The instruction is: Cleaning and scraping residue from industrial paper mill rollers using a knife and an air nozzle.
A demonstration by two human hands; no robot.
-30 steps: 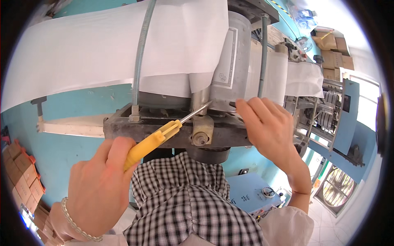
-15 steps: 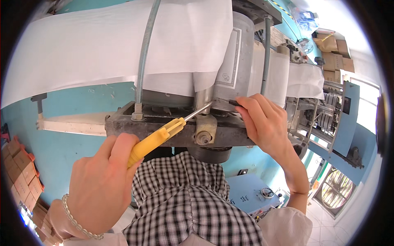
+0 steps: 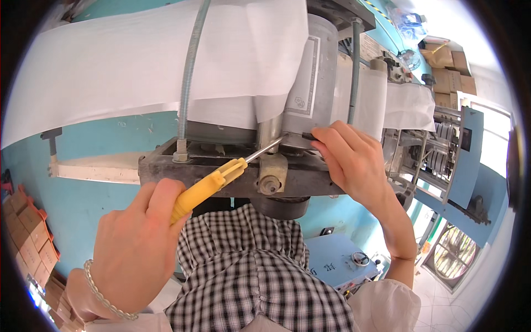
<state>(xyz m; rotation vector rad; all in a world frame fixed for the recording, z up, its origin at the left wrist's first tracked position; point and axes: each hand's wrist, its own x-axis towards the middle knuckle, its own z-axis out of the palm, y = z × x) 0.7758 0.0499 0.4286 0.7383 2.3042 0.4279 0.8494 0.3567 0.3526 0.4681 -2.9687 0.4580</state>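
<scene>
My left hand is wrapped round a yellow-handled tool with a slotted front and thin metal shaft; it resembles a soldering iron. The tool's tip touches or nearly touches the near end of a grey printing cylinder, beside a bare metal shaft. On the cylinder is a pale frame design. My right hand pinches a small dark piece against the cylinder's near edge; most of it is hidden by the fingers. White sheet material partly covers the cylinder's left side.
A dark metal frame bar with a bolted bracket crosses in front of me. Threaded rods stand on both sides of the cylinder. A blue control box is lower right; cardboard boxes are stacked left.
The machine parts and both hands' work spot appear slightly further left in the view. Both hands keep their hold, with the tool tip still at the cylinder's edge.
</scene>
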